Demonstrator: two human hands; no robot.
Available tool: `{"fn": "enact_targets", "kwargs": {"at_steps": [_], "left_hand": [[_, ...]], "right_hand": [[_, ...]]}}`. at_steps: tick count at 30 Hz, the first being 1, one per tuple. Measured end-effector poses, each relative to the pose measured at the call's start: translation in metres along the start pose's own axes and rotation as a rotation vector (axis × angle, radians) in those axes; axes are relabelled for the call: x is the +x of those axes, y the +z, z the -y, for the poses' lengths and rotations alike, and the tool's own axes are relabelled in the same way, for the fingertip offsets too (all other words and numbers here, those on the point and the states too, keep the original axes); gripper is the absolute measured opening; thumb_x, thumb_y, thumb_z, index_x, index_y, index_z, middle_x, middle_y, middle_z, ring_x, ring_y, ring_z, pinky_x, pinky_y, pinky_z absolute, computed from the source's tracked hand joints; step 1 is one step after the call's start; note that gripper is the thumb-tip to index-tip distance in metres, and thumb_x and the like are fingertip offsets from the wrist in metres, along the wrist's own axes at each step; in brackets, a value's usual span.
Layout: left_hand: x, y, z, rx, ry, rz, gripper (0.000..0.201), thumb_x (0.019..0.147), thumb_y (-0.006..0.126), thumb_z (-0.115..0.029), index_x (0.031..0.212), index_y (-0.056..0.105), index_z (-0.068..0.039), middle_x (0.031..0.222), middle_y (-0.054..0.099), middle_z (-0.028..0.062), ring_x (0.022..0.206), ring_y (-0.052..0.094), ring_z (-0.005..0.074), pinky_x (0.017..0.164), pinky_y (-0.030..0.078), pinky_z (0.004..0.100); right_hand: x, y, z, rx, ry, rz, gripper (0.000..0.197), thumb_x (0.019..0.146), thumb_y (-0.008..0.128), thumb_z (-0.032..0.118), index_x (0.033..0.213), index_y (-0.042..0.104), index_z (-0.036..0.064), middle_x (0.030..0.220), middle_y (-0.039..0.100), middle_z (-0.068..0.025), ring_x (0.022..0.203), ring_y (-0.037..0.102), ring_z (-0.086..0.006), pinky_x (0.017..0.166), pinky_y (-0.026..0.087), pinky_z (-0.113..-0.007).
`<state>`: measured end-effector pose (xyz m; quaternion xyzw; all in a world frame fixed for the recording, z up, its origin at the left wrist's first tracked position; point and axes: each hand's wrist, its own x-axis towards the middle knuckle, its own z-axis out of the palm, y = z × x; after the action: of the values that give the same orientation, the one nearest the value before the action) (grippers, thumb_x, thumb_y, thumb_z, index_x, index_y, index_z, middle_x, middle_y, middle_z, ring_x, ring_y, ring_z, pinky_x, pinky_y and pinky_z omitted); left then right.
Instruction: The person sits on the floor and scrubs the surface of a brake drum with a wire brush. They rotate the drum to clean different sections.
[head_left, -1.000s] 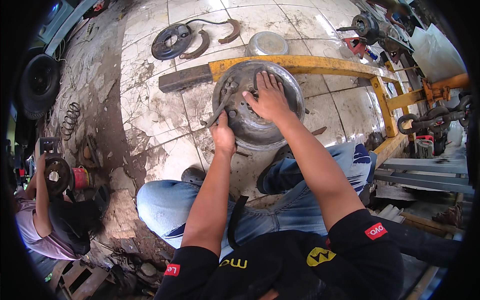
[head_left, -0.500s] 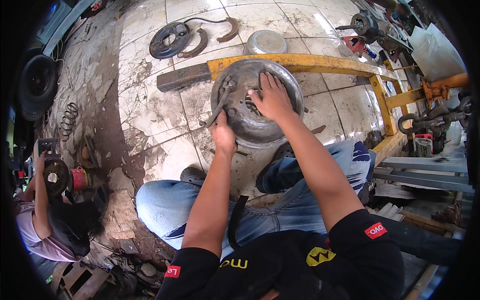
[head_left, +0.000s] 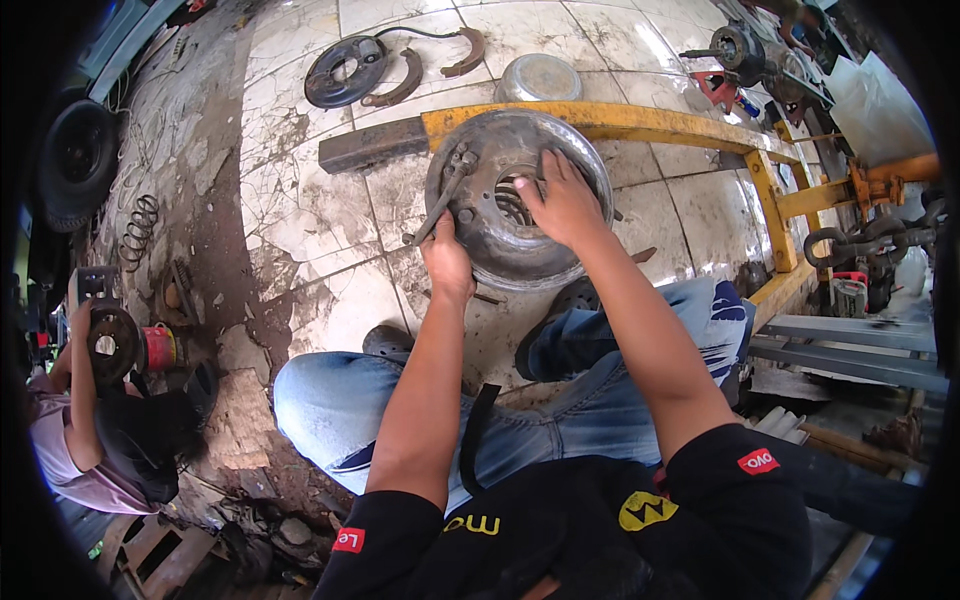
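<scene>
A round, dished grey metal plate, like a drum brake backing plate [head_left: 480, 255], is tilted toward me in front of my knees. A worn metal arm [head_left: 440, 208] and bolt-like parts sit on its left side. My left hand [head_left: 447, 262] is closed on the plate's lower left edge, with the thumb by the arm's lower end; the other fingers are mostly hidden beneath. My right hand [head_left: 572, 208] lies on the plate's right side with fingers stretched out, beside the central hole. Through that hole a coiled or ribbed part [head_left: 512, 208] shows.
Behind the plate runs a yellow metal frame [head_left: 610, 124] with a dark beam end. Beyond it lie a silver drum [head_left: 540, 78], a black backing plate [head_left: 346, 72] and curved brake shoes [head_left: 465, 52]. Left are a coil spring [head_left: 139, 232] and another person [head_left: 90, 420] handling a round part.
My right hand has slid rightward and slightly down over the plate, uncovering more of the central hole. My left hand keeps its hold. The whole view has shifted slightly.
</scene>
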<state>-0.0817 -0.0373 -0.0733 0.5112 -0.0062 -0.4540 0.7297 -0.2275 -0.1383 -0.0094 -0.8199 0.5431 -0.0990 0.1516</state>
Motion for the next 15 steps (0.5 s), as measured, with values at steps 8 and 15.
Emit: {"fn": "enact_targets", "kwargs": {"at_steps": [8,15], "left_hand": [[-0.001,0.002,0.003,0.121,-0.003,0.063,0.047,0.102,0.054,-0.032,0.130,0.053,0.005,0.124,0.059,0.0158,0.109,0.060,0.0278,0.096,0.050,0.0422],[-0.003,0.000,0.003,0.005,0.010,0.066,0.045,0.101,0.055,-0.030,0.127,0.056,0.007,0.124,0.059,0.0154,0.110,0.057,0.0246,0.096,0.047,0.0381]], "right_hand": [[0.029,-0.001,0.004,-0.001,-0.057,0.035,0.079,0.097,0.044,0.056,0.147,0.035,-0.0046,0.150,0.038,-0.0279,0.138,0.038,-0.0421,0.116,0.030,-0.046],[-0.020,0.004,0.000,-0.110,0.097,0.026,0.080,0.096,0.046,0.056,0.145,0.034,-0.0053,0.152,0.034,-0.0268,0.139,0.036,-0.0422,0.116,0.030,-0.046]]}}
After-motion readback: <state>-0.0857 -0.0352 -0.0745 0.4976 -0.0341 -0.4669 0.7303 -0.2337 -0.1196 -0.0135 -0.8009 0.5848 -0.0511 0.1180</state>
